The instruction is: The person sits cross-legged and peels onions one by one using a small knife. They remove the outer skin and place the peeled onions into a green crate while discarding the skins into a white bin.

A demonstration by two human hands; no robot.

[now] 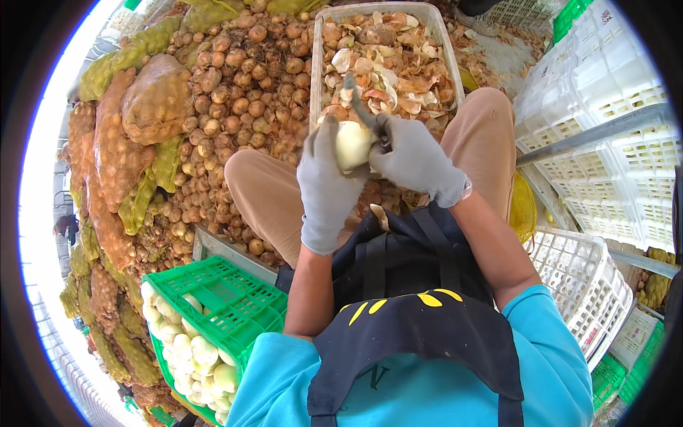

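A peeled white onion (353, 145) rests in my left hand (328, 184), the gloved fingers curled around its left side and underneath. My right hand (419, 155), also in a grey glove, grips a small knife (360, 107) whose curved, dirty blade points up and away past the onion's top. The knife handle is mostly covered by my fingers. Both hands are close together above my lap, at the near end of a whitish plastic tub (316, 69). Loose brown and pale onion skins (411, 80) fill the tub.
Unpeeled onions (240, 107) lie heaped to the left, beside full mesh sacks (122, 139). A tilted green crate (224, 299) holds peeled onions (197, 357) near my left elbow. Stacked white crates (592, 85), a metal bar (597, 133) and another white crate (571, 272) stand at right.
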